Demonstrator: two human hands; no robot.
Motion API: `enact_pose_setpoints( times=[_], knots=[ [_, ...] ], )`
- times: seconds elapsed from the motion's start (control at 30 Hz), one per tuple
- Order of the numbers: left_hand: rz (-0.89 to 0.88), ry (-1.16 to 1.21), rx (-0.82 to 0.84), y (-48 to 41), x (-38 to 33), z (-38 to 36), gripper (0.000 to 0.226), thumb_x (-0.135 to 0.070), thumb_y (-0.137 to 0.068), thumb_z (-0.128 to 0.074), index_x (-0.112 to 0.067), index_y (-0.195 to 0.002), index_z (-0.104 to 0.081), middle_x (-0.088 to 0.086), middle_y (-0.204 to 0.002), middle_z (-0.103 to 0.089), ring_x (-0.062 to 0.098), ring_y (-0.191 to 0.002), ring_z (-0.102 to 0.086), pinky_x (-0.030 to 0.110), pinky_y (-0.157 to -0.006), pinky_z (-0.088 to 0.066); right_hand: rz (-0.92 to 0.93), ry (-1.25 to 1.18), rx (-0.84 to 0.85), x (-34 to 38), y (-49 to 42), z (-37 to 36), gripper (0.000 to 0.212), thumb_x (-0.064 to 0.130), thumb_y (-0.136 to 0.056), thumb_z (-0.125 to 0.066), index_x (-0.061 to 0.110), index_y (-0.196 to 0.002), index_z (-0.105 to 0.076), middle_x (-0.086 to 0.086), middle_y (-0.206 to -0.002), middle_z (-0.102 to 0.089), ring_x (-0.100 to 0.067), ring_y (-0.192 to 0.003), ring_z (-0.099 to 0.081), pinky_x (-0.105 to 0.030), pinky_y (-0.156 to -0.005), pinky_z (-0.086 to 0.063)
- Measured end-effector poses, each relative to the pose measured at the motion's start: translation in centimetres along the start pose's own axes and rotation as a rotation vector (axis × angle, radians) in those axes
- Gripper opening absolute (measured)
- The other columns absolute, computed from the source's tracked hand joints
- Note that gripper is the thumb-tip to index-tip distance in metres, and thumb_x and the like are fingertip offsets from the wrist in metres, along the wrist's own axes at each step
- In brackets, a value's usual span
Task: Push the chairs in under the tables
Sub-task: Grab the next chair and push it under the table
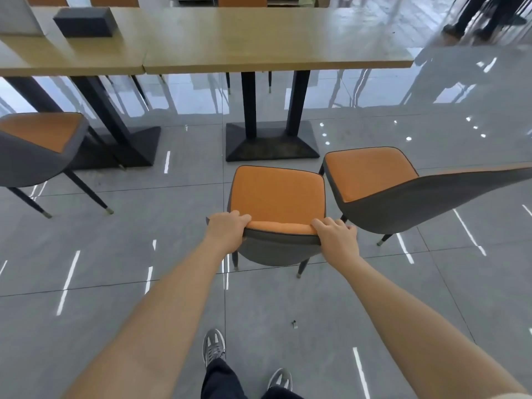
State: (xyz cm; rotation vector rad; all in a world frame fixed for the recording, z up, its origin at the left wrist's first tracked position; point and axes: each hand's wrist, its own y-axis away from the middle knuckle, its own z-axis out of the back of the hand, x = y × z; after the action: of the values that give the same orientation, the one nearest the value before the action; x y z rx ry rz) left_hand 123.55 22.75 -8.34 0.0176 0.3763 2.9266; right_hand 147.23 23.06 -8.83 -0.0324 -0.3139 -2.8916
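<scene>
An orange-seated chair with a grey shell back [277,194] stands on the floor in front of a wooden table [276,38], its seat clear of the table's front edge. My left hand [227,228] grips the left end of the backrest's top. My right hand [335,236] grips the right end. A second chair of the same kind [371,177] stands just to the right, close beside the held one and turned at an angle. A third chair [40,139] sits at the left, partly under a neighbouring table [72,56].
The table rests on two black posts with a black base [272,144] just beyond the held chair. A dark box [83,23] lies on the left table. A person's legs [483,15] stand at the far right. My shoes [213,347] are on the glossy grey tile floor.
</scene>
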Motion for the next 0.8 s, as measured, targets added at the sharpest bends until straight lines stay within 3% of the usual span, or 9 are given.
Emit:
enact_pose_setpoints(
  times=[0.5, 0.7, 0.8],
  knots=[
    [0.135, 0.116, -0.086, -3.8, 3.9, 0.5, 0.029, -0.019, -0.089, -0.054, -0.019, -0.117, -0.054, 0.009, -0.105, -0.059, 0.027, -0.095, -0.056, 0.035, -0.078, -0.046, 0.184, 0.011, -0.061, 0.7, -8.2, 1.4, 0.023, 0.006, -0.09, -0.05, 0.018, -0.111, -0.049, -0.007, -0.103, -0.06, -0.03, -0.098, -0.055, -0.047, -0.091, -0.04],
    [0.073, 0.203, -0.068, -9.3, 8.8, 1.5, 0.038, -0.016, -0.086, -0.058, -0.024, -0.124, -0.053, 0.003, -0.121, -0.059, 0.025, -0.104, -0.058, 0.034, -0.083, -0.048, 0.209, 0.017, -0.088, 2.1, -15.1, 2.7, 0.023, 0.006, -0.091, -0.048, 0.016, -0.111, -0.05, -0.007, -0.104, -0.06, -0.031, -0.098, -0.055, -0.044, -0.089, -0.039],
    [0.038, 0.194, -0.035, -13.3, 11.4, 2.3, 0.039, -0.014, -0.086, -0.057, -0.027, -0.123, -0.052, 0.003, -0.118, -0.06, 0.025, -0.101, -0.059, 0.033, -0.079, -0.048, 0.2, 0.035, -0.076, 2.7, -19.5, 3.6, 0.023, 0.007, -0.091, -0.049, 0.017, -0.111, -0.049, -0.006, -0.106, -0.06, -0.03, -0.098, -0.055, -0.043, -0.088, -0.04]
  ],
)
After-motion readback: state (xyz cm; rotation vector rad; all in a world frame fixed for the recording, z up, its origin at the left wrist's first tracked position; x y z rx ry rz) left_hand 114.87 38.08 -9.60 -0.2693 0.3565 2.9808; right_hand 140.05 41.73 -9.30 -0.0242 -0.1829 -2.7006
